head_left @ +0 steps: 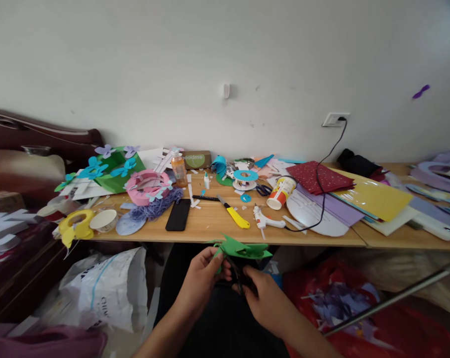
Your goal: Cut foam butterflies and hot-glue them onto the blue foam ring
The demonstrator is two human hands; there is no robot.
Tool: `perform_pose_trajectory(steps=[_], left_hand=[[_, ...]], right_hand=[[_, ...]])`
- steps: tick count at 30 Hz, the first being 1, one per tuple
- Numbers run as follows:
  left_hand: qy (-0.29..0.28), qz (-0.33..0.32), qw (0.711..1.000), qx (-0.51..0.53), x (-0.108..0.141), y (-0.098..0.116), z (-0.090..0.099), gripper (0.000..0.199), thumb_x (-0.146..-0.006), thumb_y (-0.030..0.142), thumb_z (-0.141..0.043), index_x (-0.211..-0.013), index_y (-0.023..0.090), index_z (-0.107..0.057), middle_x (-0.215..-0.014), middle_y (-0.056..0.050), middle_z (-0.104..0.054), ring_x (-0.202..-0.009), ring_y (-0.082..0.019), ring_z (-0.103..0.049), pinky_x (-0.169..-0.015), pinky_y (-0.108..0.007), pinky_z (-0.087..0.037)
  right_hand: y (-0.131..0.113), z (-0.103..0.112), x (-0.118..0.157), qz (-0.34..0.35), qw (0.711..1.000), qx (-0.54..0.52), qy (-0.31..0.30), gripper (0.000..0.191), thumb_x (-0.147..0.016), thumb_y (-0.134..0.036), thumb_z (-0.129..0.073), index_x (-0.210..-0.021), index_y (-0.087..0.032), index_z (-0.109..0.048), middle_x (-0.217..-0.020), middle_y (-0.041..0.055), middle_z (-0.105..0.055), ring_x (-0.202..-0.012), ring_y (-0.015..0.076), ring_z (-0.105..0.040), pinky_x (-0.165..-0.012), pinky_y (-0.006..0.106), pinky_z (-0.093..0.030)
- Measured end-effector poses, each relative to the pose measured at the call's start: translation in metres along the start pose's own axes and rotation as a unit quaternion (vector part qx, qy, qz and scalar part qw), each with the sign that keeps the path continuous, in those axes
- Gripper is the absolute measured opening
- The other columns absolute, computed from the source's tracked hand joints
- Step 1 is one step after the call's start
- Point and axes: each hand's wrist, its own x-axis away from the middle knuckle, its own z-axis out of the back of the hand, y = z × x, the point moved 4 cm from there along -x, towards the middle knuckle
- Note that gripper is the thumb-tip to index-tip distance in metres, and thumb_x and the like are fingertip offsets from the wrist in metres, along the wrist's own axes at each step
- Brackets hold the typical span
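A jagged piece of green paper (243,247) is held over my lap, just in front of the table's near edge. My left hand (206,271) pinches its left end between thumb and fingers. In my right hand (257,288) are dark scissors (239,279), fingers wrapped round the handles. The blades point up and left to the green paper beside my left fingers. Whether the blades touch the paper is hard to tell.
On the wooden table (210,233) lie a black phone (178,215), a yellow utility knife (237,217), a white glue gun (267,220) with its cord plugged into the wall, and a paper cup (281,192). Colored sheets (381,196) lie right, paper flowers (124,166) left.
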Motion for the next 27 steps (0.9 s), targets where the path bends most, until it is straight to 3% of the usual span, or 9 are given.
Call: perform_pose_trajectory(steps=[4, 8, 12, 21, 27], left_hand=[[0.022, -0.035, 0.999, 0.002, 0.001, -0.004, 0.001, 0.033, -0.079, 0.043, -0.073, -0.073, 0.016, -0.056, -0.057, 0.005, -0.051, -0.05, -0.008, -0.044, -0.05, -0.021, -0.038], [0.026, -0.06, 0.992, -0.105, 0.001, 0.002, 0.008, 0.033, -0.083, 0.046, -0.068, -0.076, 0.015, -0.058, -0.054, 0.006, -0.049, -0.048, -0.008, -0.042, -0.05, -0.021, -0.033], [0.038, -0.068, 0.98, -0.184, 0.004, 0.01, 0.01, 0.036, -0.084, 0.05, -0.065, -0.076, 0.015, -0.058, -0.056, 0.005, -0.05, -0.049, -0.009, -0.043, -0.052, -0.022, -0.034], [-0.005, -0.058, 0.953, -0.296, 0.005, 0.024, 0.013, 0.034, -0.087, 0.048, -0.059, -0.074, 0.017, -0.057, -0.059, 0.004, -0.051, -0.049, -0.01, -0.044, -0.051, -0.022, -0.035], [-0.031, -0.049, 0.955, -0.291, 0.006, 0.027, 0.011, 0.031, -0.087, 0.044, -0.058, -0.073, 0.017, -0.055, -0.058, 0.005, -0.052, -0.048, -0.009, -0.044, -0.052, -0.022, -0.035]], right_hand=[[-0.001, -0.001, 0.003, 0.0, 1.0, 0.005, -0.014, 0.017, -0.088, -0.021, -0.049, -0.099, -0.017, -0.06, -0.099, 0.011, -0.069, -0.094, 0.0232, -0.065, -0.084, 0.031, -0.047], [0.0, -0.002, 0.006, 0.003, 1.0, 0.012, -0.015, 0.027, -0.089, -0.022, -0.047, -0.111, -0.016, -0.061, -0.113, 0.0151, -0.068, -0.111, 0.0267, -0.061, -0.098, 0.037, -0.043], [0.005, -0.005, 0.006, -0.019, 0.999, 0.02, -0.017, 0.023, -0.089, -0.023, -0.047, -0.104, -0.017, -0.063, -0.111, 0.0152, -0.069, -0.111, 0.0272, -0.062, -0.099, 0.038, -0.044], [0.007, -0.008, 0.006, -0.033, 0.997, 0.065, -0.037, 0.023, -0.09, -0.02, -0.046, -0.104, -0.017, -0.064, -0.104, 0.0161, -0.07, -0.114, 0.0277, -0.061, -0.1, 0.038, -0.043], [0.007, -0.009, 0.008, -0.029, 0.998, 0.055, -0.033, 0.026, -0.09, -0.022, -0.045, -0.11, -0.016, -0.061, -0.108, 0.0157, -0.069, -0.111, 0.0277, -0.062, -0.098, 0.038, -0.044]])
